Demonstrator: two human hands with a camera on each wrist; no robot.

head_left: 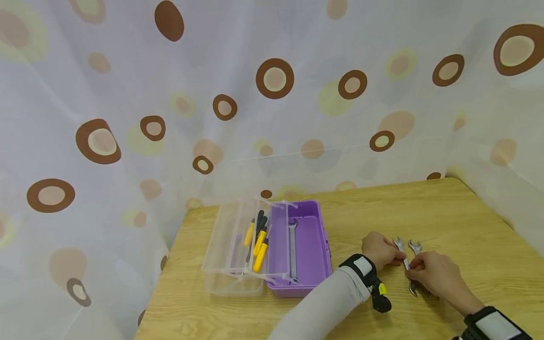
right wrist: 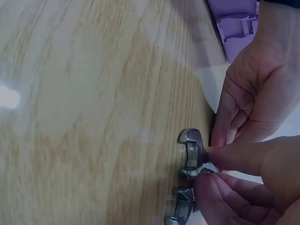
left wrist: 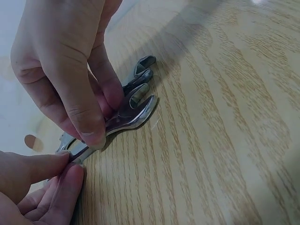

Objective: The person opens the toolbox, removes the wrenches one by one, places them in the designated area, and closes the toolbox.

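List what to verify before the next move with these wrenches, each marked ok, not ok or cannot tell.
1. Two-handed grip on the silver metal open-ended wrench: ok, left hand and right hand pinch it.
2. Held wrench lifted off the light wooden table: cannot tell.
3. Second silver metal wrench touching nothing: cannot tell, it lies close beside.
4. Purple plastic toolbox open: ok, bare floor shows.
5. Yellow-and-black-handled tools apart from both hands: ok.

The table (head_left: 204, 316) is viewed from the head, forward and down, well back; from each wrist, close up toward the fingers (left wrist: 82, 112), one wrench (left wrist: 124, 118) is shared.
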